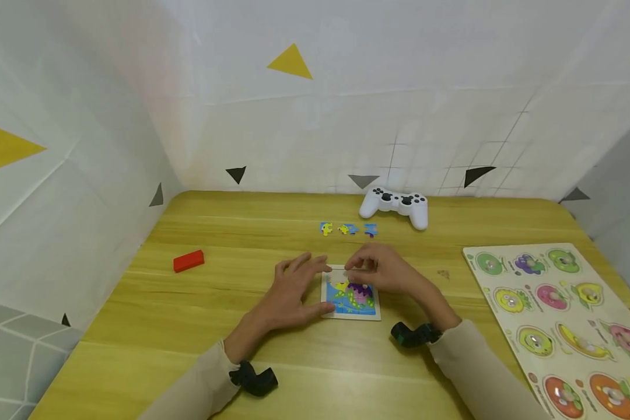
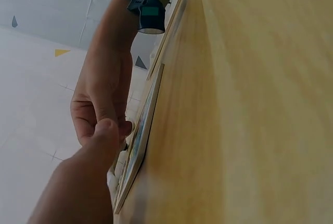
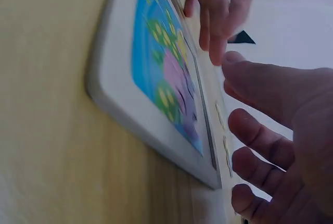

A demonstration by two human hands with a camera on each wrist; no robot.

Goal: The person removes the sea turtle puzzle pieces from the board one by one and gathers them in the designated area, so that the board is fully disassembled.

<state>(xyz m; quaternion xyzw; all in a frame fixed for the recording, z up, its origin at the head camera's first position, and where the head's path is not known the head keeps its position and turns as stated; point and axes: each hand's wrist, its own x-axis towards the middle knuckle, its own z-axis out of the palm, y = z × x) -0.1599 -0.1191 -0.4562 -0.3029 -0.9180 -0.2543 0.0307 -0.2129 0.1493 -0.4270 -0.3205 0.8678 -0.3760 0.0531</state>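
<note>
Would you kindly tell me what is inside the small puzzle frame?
Joined pieces of a colourful picture lie inside the puzzle frame, with bare backing at its upper left. In the head view, the right hand hides its upper right corner.

No text, brand or number could be read; the fruit board, right of the puzzle tray, showed illegible print.

Smooth meets creased

Between the fingers, a puzzle frame: smooth, wooden-looking, its picture smooth too! Under them, wood grain and soft sheen on the tabletop. Past the fingers, the gamepad, smooth plastic; farther off, a creased cloth-like backdrop. Back behind the fingers, 2 sleeves of matt cloth.
</note>
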